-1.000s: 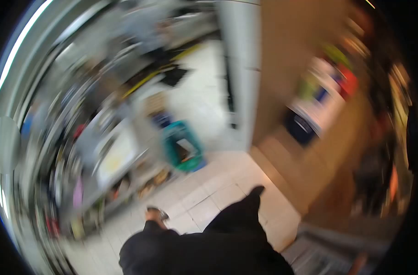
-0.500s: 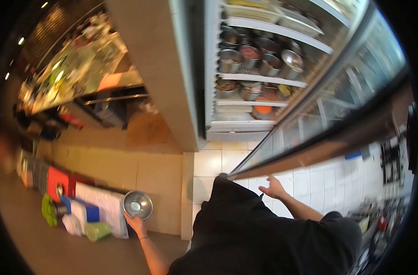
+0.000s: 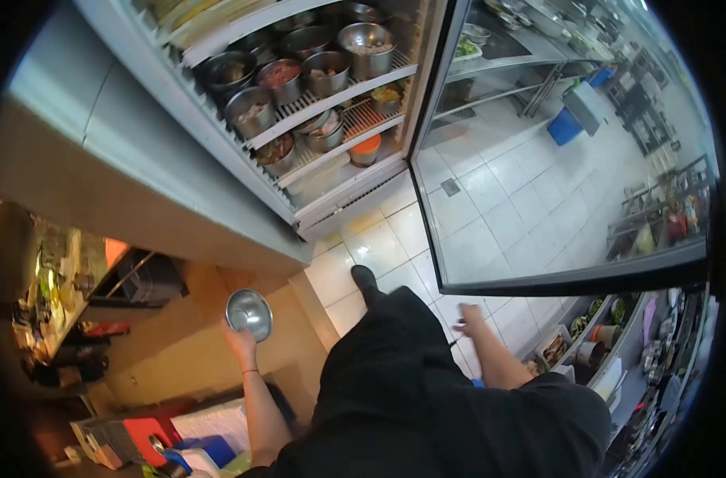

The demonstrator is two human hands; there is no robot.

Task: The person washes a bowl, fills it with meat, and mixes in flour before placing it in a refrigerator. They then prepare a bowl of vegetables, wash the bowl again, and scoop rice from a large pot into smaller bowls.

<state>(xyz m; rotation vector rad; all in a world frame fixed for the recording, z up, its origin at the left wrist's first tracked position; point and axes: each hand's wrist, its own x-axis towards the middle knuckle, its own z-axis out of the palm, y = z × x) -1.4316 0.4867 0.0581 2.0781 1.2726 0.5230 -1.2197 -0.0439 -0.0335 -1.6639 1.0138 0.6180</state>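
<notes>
1. Floor first: white tiles [image 3: 379, 247] in front of the fridge, tan floor [image 3: 160, 358] off to the person's left
2. Big fridge [image 3: 351, 195] up ahead, its racks loaded with food
3. Its glass door [image 3: 498, 199] is swung wide open, out to the right
4. Bunch of steel pots [image 3: 327, 84] on the fridge racks, a few with reddish or pale stuff inside
5. Steel bowl [image 3: 250, 315] is out over the tan floor, mouth tipped toward the camera, well apart from the fridge
6. Tub with an orange top [image 3: 365, 149] sits low in the fridge
7. Hands are well apart: left hand [image 3: 242, 342] gripping the bowl by its side, right hand [image 3: 473, 325] loose, fingers a bit bent, near the door's bottom edge
8. Thin band [image 3: 250, 370] on the left wrist
</notes>
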